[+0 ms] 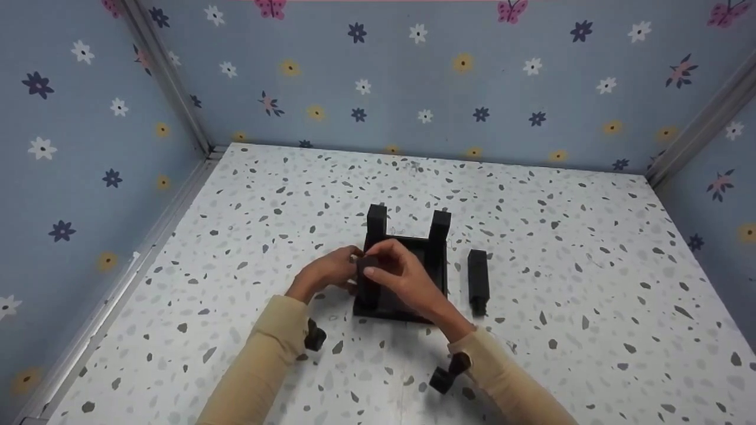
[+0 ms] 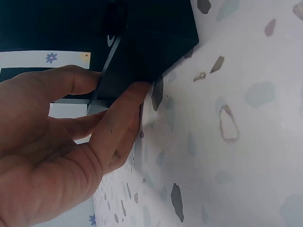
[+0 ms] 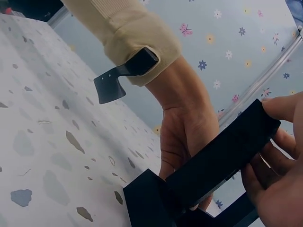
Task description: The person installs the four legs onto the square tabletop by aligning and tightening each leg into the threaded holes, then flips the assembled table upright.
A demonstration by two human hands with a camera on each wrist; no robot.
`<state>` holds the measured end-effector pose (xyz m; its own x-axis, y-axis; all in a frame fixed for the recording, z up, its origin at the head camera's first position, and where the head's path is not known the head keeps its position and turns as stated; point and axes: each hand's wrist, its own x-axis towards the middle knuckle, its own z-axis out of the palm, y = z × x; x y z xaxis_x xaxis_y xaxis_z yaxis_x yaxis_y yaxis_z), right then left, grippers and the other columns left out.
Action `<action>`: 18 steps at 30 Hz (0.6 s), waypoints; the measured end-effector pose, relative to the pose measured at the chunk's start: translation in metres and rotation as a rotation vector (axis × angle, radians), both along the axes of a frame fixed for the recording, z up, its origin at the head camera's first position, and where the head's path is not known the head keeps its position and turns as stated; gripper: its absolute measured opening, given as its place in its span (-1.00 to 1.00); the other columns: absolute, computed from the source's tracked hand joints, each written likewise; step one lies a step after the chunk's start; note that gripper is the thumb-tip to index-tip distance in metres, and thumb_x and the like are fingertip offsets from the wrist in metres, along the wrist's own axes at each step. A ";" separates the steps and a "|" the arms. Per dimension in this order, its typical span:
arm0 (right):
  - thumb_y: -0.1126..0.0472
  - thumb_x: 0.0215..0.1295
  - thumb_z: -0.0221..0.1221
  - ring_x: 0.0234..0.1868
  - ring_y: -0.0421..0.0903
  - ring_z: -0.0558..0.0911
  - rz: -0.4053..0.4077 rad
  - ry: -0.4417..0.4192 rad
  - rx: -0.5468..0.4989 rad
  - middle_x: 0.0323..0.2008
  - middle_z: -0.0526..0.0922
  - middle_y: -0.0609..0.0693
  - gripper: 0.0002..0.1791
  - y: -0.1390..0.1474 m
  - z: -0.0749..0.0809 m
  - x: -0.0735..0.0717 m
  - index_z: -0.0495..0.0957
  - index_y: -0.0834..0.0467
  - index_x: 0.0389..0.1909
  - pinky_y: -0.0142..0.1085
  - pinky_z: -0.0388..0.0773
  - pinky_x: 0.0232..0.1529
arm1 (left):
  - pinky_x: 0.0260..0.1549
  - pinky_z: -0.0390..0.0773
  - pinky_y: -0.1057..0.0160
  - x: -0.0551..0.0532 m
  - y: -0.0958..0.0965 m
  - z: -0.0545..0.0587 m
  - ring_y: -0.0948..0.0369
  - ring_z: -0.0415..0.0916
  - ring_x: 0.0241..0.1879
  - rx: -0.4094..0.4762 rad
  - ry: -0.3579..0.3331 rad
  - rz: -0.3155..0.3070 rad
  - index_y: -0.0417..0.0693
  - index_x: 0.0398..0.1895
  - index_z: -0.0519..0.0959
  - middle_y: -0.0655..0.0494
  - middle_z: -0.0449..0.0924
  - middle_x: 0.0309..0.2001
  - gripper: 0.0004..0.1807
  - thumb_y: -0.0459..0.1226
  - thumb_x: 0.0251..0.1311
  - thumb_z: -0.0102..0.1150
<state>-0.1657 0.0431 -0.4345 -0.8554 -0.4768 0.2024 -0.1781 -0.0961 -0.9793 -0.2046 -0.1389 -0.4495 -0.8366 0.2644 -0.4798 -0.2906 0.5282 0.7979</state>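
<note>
An upside-down black stool [image 1: 444,283], or small table, has two legs standing at its far corners. At its near left corner stands another black leg [image 3: 222,156]. My right hand [image 1: 407,280] pinches this leg near its upper end, thumb on one side and fingers on the other. The left hand [image 1: 331,268] is at the stool's left side; in the left wrist view its thumb and fingers grip the stool's edge [image 2: 105,71]. A loose black leg [image 1: 479,274] lies right of the stool, its threaded-looking end towards me. Part of the stool is hidden behind my right hand.
The stool rests on a white speckled tabletop [image 1: 567,283]. Blue flowered panels [image 1: 401,77] stand behind it and at both sides. Black camera mounts [image 1: 442,379] stick out from both wrists just above the table.
</note>
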 end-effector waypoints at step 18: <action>0.26 0.31 0.10 0.03 -0.03 0.53 -0.115 0.037 -0.034 -0.01 0.51 0.21 -0.72 -0.002 -0.003 0.002 0.45 0.30 -0.02 -0.23 0.47 0.12 | -0.12 0.59 0.14 0.000 0.000 0.000 0.06 0.56 -0.09 -0.027 0.016 -0.010 -0.17 0.29 0.30 -0.13 0.55 -0.02 -0.48 -0.28 0.25 0.01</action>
